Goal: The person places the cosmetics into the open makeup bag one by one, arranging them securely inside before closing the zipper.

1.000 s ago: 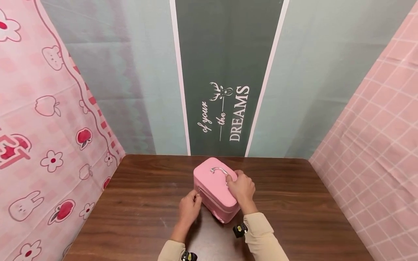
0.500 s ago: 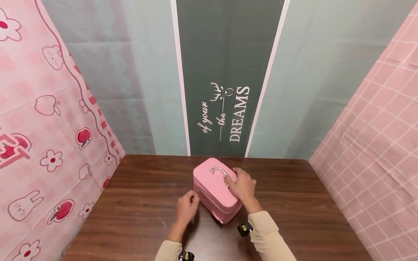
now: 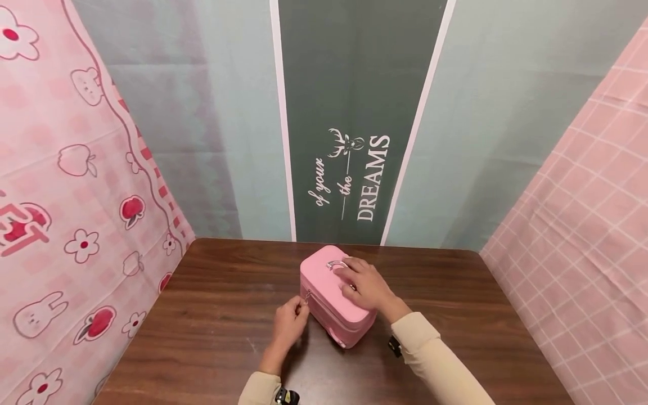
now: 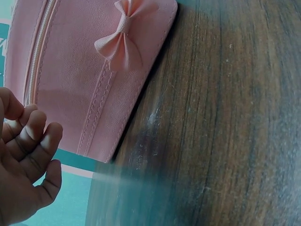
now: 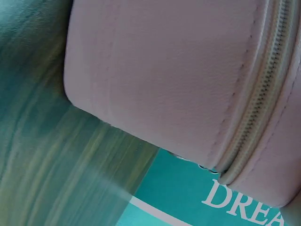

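A pink vanity case with a silver handle on its lid stands upright on the table. My left hand is at its left side, where thumb and forefinger pinch the small zipper pull. In the left wrist view, the zipper runs up from those fingertips, and a pink bow decorates the front. My right hand rests on the lid over part of the handle, fingers extended. The right wrist view shows the case's side and its zipper, teeth meshed there; the right hand is out of that view.
The dark wooden table extends around the case on all sides. Behind it hangs a grey-green cloth with white lettering. Pink patterned cloths flank the table left and right.
My right hand has shifted from the lid's right edge further onto the top, covering more of the handle. My left hand drew slightly back, staying at the zipper pull. The case has barely moved.
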`<state>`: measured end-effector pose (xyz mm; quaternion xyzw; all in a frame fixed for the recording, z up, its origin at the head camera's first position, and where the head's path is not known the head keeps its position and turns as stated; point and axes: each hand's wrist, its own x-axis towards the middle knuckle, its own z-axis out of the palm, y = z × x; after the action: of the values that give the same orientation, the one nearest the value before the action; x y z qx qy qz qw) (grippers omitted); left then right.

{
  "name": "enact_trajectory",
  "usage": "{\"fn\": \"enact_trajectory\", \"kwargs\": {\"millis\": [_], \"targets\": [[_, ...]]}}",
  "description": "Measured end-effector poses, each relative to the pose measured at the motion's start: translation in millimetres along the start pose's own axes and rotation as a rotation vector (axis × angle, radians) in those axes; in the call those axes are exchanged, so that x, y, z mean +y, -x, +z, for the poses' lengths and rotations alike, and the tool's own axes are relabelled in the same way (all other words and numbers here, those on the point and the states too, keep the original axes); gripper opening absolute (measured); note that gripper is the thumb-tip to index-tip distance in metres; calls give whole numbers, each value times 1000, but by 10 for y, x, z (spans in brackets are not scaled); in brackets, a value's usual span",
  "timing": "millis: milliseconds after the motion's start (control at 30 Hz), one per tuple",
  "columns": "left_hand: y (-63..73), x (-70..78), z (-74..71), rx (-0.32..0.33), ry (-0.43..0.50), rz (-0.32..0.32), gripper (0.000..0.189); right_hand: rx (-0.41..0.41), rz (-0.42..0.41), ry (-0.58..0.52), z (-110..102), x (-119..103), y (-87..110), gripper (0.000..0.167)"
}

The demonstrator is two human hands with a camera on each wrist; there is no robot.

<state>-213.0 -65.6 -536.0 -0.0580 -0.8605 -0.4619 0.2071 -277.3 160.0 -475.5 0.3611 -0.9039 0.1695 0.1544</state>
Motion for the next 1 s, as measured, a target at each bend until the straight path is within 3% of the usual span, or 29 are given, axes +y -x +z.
{"fn": "enact_trajectory", "kwargs": {"millis": [167, 400, 533, 767, 1000], "targets": [[-6, 6, 40, 2, 12, 32, 21, 28, 81, 5, 6, -22, 52, 36], [-70, 27, 92, 64, 15, 104, 22, 93, 292, 54, 43, -187, 51, 37], [-78, 62, 124, 84, -29, 101, 22, 119, 385, 93, 74, -284, 43, 36], [-16, 144, 168, 46, -49, 84, 23, 177, 560, 140, 114, -458, 13, 35], [9, 151, 171, 56, -27, 79, 22, 221, 632, 150, 149, -525, -9, 34]]}}
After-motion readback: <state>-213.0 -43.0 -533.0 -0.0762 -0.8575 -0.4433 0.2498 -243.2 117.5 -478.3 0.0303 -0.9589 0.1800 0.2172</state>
